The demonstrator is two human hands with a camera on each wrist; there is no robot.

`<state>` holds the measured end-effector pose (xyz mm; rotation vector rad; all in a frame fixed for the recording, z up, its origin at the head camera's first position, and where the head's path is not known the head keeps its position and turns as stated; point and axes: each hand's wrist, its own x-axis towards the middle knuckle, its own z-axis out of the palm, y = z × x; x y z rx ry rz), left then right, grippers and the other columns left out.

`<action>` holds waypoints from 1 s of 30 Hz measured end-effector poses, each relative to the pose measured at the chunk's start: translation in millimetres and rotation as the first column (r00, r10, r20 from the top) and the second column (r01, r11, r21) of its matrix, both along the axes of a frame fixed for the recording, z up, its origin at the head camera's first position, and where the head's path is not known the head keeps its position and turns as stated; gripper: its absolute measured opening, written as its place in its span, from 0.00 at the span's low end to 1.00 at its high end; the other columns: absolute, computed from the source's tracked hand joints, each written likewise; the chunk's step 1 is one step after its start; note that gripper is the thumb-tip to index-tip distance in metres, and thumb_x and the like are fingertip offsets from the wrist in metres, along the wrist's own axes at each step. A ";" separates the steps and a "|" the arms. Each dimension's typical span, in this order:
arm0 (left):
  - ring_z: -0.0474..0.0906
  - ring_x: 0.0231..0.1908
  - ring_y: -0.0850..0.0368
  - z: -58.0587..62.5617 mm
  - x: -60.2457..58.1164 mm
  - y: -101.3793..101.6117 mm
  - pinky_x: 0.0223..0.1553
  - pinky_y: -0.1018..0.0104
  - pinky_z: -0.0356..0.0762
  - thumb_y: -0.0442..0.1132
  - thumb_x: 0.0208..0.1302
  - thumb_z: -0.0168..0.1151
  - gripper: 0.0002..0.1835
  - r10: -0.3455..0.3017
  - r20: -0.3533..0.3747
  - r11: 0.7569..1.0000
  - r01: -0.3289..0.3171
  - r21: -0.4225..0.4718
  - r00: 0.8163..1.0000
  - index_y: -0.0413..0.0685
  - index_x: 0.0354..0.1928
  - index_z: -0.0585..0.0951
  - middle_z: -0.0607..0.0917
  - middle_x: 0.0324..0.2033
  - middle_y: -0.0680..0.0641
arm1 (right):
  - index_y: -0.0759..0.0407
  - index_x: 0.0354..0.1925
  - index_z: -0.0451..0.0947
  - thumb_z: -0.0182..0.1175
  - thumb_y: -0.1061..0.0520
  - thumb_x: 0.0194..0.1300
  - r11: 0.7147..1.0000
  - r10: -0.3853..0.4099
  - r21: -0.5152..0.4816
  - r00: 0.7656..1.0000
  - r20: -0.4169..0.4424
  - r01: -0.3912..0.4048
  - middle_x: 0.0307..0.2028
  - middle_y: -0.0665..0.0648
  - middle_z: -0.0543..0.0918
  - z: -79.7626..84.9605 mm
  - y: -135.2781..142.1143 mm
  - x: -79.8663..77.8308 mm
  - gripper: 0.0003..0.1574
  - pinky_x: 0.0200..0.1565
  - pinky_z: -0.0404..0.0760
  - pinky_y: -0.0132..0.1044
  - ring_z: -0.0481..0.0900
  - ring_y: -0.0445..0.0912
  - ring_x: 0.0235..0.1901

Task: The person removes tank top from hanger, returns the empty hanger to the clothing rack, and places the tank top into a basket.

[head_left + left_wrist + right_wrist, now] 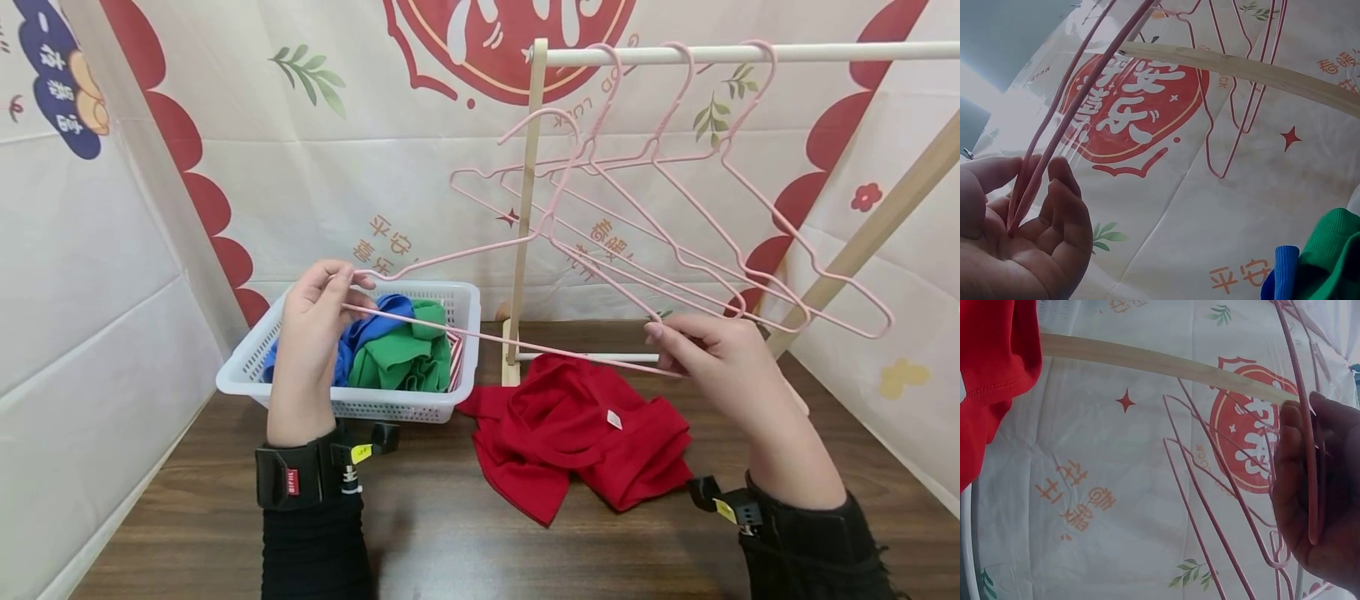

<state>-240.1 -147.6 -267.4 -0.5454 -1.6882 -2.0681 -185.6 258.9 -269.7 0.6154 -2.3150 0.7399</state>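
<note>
A pink wire hanger (480, 335) is held up in the air between both hands, its hook upward and off the rail. My left hand (311, 333) holds one end corner, with the thumb and fingers round the wire in the left wrist view. At the opposite corner, my right hand (716, 358) pinches the wire; in the right wrist view the wire's bend (1313, 534) lies between thumb and fingers. Below the hanger, a crumpled red garment (555, 433) with a small white label lies on the table.
Three more pink hangers (678, 167) hang from the white rail (847, 52) of a wooden rack (527, 167). A white plastic basket (375, 410) at the left holds blue cloth (375, 325) and green cloth (401, 358). Patterned white sheeting walls in the brown table (450, 550).
</note>
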 end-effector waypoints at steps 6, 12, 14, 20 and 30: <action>0.83 0.29 0.54 1.5 3.9 3.0 0.39 0.64 0.82 0.42 0.74 0.52 0.10 -0.043 -0.080 0.997 0.048 0.059 0.996 0.44 0.41 0.79 0.82 0.35 0.44 | 0.57 0.31 0.85 0.67 0.70 0.57 0.998 -0.053 -0.038 0.984 -0.168 0.047 0.19 0.48 0.78 0.5 -2.4 1.4 0.08 0.27 0.65 0.24 0.68 0.32 0.23; 0.84 0.26 0.54 4.9 10.8 6.5 0.36 0.63 0.83 0.41 0.74 0.52 0.10 -0.057 -0.090 0.995 0.064 0.076 0.994 0.46 0.39 0.80 0.83 0.33 0.45 | 0.61 0.29 0.85 0.69 0.73 0.51 0.998 -0.056 -0.052 0.964 -0.259 0.043 0.18 0.50 0.78 -2.1 0.9 3.7 0.10 0.27 0.64 0.21 0.67 0.28 0.22; 0.84 0.26 0.54 6.1 13.0 7.4 0.35 0.63 0.83 0.42 0.74 0.52 0.10 -0.052 -0.086 0.996 0.058 0.073 0.995 0.46 0.39 0.80 0.83 0.33 0.46 | 0.61 0.28 0.85 0.69 0.73 0.51 0.998 -0.063 -0.047 0.957 -0.282 0.052 0.18 0.49 0.77 -0.6 2.4 4.4 0.09 0.27 0.64 0.20 0.67 0.28 0.22; 0.84 0.27 0.54 6.2 13.0 14.4 0.36 0.62 0.83 0.41 0.75 0.50 0.11 -0.058 -0.061 0.997 0.061 0.053 0.996 0.46 0.39 0.80 0.82 0.32 0.45 | 0.62 0.30 0.85 0.70 0.69 0.53 0.996 -0.084 -0.004 0.936 -0.342 0.088 0.20 0.51 0.78 8.2 11.2 7.8 0.05 0.28 0.64 0.19 0.66 0.28 0.24; 0.81 0.26 0.56 9.6 11.2 23.4 0.35 0.63 0.82 0.44 0.76 0.48 0.15 -0.071 0.052 0.990 0.077 -0.114 0.996 0.39 0.46 0.78 0.81 0.33 0.45 | 0.62 0.27 0.85 0.65 0.52 0.65 0.993 -0.109 -0.003 0.923 -0.368 0.116 0.18 0.49 0.77 12.7 31.2 17.3 0.15 0.29 0.61 0.20 0.65 0.26 0.24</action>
